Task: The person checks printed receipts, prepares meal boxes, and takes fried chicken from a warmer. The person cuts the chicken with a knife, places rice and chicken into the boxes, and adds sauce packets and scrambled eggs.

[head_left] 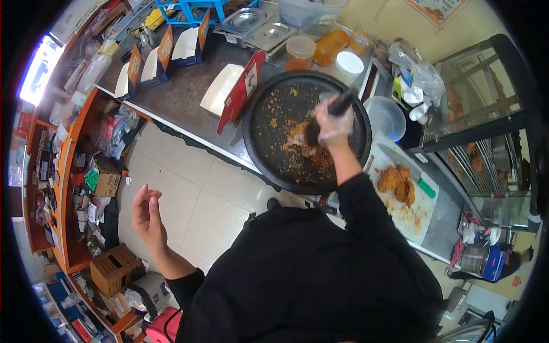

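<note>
My right hand (334, 123), in a clear plastic glove, is closed around a thick black pestle (342, 103), blurred by motion. It is over a wide, round black mortar (260, 148). Beneath it lies crushed, crumbly orange-brown fried food (300, 137), with crumbs scattered over the bowl. The lower end of the pestle is partly hidden by my hand and the food. My left hand (150, 217) is bare and raised over the floor, away from the counter. Its fingers are loosely bent, with nothing in them.
Left of the mortar stand a red-sided food box (243, 88) and several open boxes. A white cutting board (423, 217) holds fried food (397, 184) and a green-handled knife (426, 188). A clear tub (384, 119) and a glass display cabinet (474, 103) are at right.
</note>
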A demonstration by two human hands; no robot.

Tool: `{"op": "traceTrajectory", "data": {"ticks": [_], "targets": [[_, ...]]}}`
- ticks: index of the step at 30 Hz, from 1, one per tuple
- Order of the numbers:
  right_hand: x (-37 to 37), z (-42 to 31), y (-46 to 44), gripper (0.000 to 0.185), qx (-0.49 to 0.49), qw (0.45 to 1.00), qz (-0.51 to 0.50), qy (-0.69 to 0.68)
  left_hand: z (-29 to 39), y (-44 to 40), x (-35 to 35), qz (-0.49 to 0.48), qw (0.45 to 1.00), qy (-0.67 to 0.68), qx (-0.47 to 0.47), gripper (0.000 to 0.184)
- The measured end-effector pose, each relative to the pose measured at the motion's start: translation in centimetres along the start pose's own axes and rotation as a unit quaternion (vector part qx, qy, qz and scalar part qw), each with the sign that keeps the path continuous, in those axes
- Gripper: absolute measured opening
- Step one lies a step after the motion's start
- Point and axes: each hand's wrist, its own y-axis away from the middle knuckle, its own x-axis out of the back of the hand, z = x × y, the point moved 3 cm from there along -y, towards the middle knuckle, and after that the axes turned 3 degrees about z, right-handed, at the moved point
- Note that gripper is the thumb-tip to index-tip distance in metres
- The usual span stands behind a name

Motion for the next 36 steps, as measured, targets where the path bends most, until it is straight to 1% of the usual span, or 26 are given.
{"op": "traceTrajectory", "data": {"ticks": [1, 2, 4, 5, 6, 7, 8, 9, 10, 12, 14, 15, 16, 17, 18, 19, 20, 22, 25, 28, 29, 30, 32, 33, 34, 36], "targets": [[-0.2, -5.1, 0.4, 0.028, -0.003, 0.998, -0.051, 0.026, 0.1, -0.1, 0.0, -0.010, 1.000, 0.005, -0.009, 0.029], [-0.2, -3.4, -0.3, 0.034, -0.022, 0.983, -0.050, -0.178, 0.2, -0.2, 0.3, -0.014, 1.000, -0.002, -0.014, 0.029], [0.5, -6.6, 0.6, 0.037, 0.059, 0.961, -0.089, -0.257, 0.2, 0.0, 0.7, -0.008, 1.000, -0.012, -0.016, 0.030], [0.7, -7.6, 1.6, 0.039, 0.052, 0.958, -0.073, -0.274, -0.1, 0.4, 0.8, -0.002, 1.000, -0.014, -0.003, 0.030], [0.8, -7.2, 2.8, 0.032, 0.131, 0.957, -0.093, -0.240, -0.4, 0.6, 0.8, 0.001, 1.000, -0.016, 0.006, 0.030], [1.2, -5.7, 3.3, 0.028, 0.192, 0.979, -0.054, -0.029, -0.5, 0.5, 1.0, -0.001, 1.000, -0.018, 0.012, 0.030], [1.9, -3.7, 3.7, 0.024, 0.243, 0.952, -0.012, 0.186, -0.5, 0.3, 0.8, -0.004, 1.000, -0.011, 0.012, 0.030], [1.9, -2.4, 2.3, 0.024, 0.107, 0.991, -0.040, 0.063, -0.5, 0.3, 0.3, -0.003, 1.000, -0.001, 0.010, 0.030], [1.5, -2.3, 1.1, 0.023, -0.031, 0.997, -0.031, -0.064, -0.5, 0.3, 0.2, -0.008, 1.000, 0.007, 0.011, 0.030], [1.4, -5.0, 1.2, 0.027, 0.002, 0.979, -0.085, -0.187, -0.6, 0.1, 0.0, -0.024, 1.000, 0.007, 0.005, 0.030], [1.2, -6.9, 1.0, 0.038, 0.109, 0.964, -0.120, -0.209, -0.6, 0.3, -0.3, -0.025, 1.000, 0.007, 0.004, 0.030], [0.8, -7.7, 1.7, 0.036, 0.084, 0.972, -0.082, -0.206, -0.3, 0.3, -0.6, -0.025, 1.000, 0.005, 0.007, 0.030], [0.8, -6.1, 1.5, 0.032, 0.112, 0.988, -0.065, -0.080, -0.1, 0.3, -0.7, -0.030, 1.000, 0.003, 0.007, 0.030], [0.6, -3.4, 0.8, 0.030, 0.139, 0.988, -0.043, 0.046, -0.1, 0.4, -0.6, -0.035, 0.999, 0.007, 0.008, 0.030], [-0.2, -4.0, 0.6, 0.029, 0.168, 0.971, -0.019, 0.171, -0.2, 0.3, -0.7, -0.037, 0.999, 0.014, 0.006, 0.030], [-0.5, -5.3, 0.1, 0.028, 0.104, 0.964, 0.001, 0.243, -0.3, 0.4, -0.8, -0.035, 0.999, 0.022, 0.004, 0.030], [-0.7, -5.3, -0.8, 0.028, 0.111, 0.972, -0.080, 0.194, -0.1, 0.5, -0.7, -0.037, 0.999, 0.024, 0.000, 0.030], [-1.7, -5.3, -1.4, 0.033, 0.059, 0.990, -0.104, 0.071, 0.0, 0.6, -0.5, -0.032, 0.999, 0.027, -0.009, 0.030], [-2.5, -7.3, -0.7, 0.038, 0.073, 0.993, -0.088, 0.036, -0.5, 1.2, 0.1, -0.038, 0.999, 0.019, 0.004, 0.030], [-3.5, -5.1, 0.4, 0.043, 0.115, 0.970, -0.012, 0.215, 0.0, 1.5, 0.3, -0.027, 0.999, 0.019, 0.013, 0.029], [-3.6, -4.9, -0.5, 0.042, 0.138, 0.964, -0.042, 0.222, 0.2, 1.6, 0.2, -0.022, 1.000, 0.018, 0.011, 0.029], [-3.8, -3.8, -1.8, 0.039, 0.036, 0.985, -0.078, 0.151, 0.4, 1.8, 0.3, -0.019, 1.000, 0.017, 0.011, 0.029], [-3.3, -2.5, -3.8, 0.036, 0.028, 0.993, -0.109, 0.044, 0.4, 1.8, 1.0, -0.010, 1.000, 0.013, 0.009, 0.029], [-3.1, -5.1, -3.6, 0.035, 0.046, 0.990, -0.112, 0.069, 0.2, 2.2, 1.6, -0.001, 1.000, 0.011, 0.011, 0.029], [-3.4, -5.8, -4.0, 0.034, 0.062, 0.988, -0.136, 0.030, -0.1, 2.8, 2.1, 0.009, 1.000, 0.007, 0.018, 0.029], [-2.5, -8.9, -4.5, 0.040, 0.087, 0.943, -0.184, 0.264, -0.8, 3.5, 2.9, 0.025, 0.999, 0.013, 0.033, 0.029]]}}
